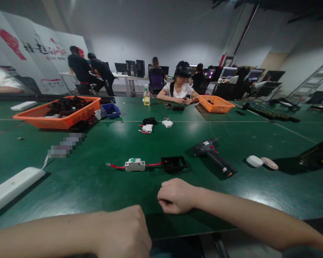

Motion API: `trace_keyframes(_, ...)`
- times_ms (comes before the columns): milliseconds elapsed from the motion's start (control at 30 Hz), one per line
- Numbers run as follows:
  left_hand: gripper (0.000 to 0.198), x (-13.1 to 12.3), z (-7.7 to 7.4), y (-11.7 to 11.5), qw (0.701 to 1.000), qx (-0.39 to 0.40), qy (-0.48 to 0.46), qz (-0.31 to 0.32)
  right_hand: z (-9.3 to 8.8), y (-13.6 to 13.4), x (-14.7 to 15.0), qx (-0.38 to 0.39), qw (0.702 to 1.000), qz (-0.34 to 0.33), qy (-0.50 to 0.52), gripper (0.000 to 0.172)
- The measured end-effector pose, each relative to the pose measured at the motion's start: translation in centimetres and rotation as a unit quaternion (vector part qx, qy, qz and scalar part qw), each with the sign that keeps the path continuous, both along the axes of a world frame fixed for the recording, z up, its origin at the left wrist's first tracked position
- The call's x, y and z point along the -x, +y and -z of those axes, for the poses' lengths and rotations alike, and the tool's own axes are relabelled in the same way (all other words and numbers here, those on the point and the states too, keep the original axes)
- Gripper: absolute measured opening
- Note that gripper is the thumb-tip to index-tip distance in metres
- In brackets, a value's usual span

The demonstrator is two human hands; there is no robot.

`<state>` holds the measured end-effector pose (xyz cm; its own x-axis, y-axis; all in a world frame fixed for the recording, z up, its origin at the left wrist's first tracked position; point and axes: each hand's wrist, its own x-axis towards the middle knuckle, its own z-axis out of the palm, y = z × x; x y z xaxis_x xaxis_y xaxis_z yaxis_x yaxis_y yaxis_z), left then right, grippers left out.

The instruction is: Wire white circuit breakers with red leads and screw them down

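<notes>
My left hand [123, 234] rests at the table's near edge, fingers curled under into a loose fist; nothing shows in it. My right hand [177, 195] lies on the green table [83, 179] a little farther in, also curled closed, with nothing visible inside. Just beyond my right hand sit a white circuit breaker [135, 165] with red wires on both sides and a small black open box [173, 164]. A black cordless screwdriver [214, 156] lies to the right of the box.
A white power strip [13, 186] lies at the near left. An orange basket [59, 111] of black parts and a blue bin [111, 110] stand far left. A second breaker [147, 128], another orange basket [216, 103] and a seated person [180, 91] are across the table.
</notes>
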<state>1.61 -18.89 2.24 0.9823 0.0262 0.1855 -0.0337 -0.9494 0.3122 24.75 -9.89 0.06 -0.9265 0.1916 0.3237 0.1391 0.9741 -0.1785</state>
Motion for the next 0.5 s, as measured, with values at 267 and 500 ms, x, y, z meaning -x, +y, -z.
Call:
trace_keyframes(267, 0.035, -2.3, 2.8, 2.3, 0.994, -0.055, -0.037, -0.091, -0.2, 0.5, 1.2, -0.020, 0.997, 0.000, -0.069, 0.025)
trace_keyframes(500, 0.033, -2.0, 2.1, 3.9, 0.987, -0.064, -0.019, -0.148, -0.3, 0.6, 0.7, -0.009, 0.995, 0.020, -0.096, 0.023)
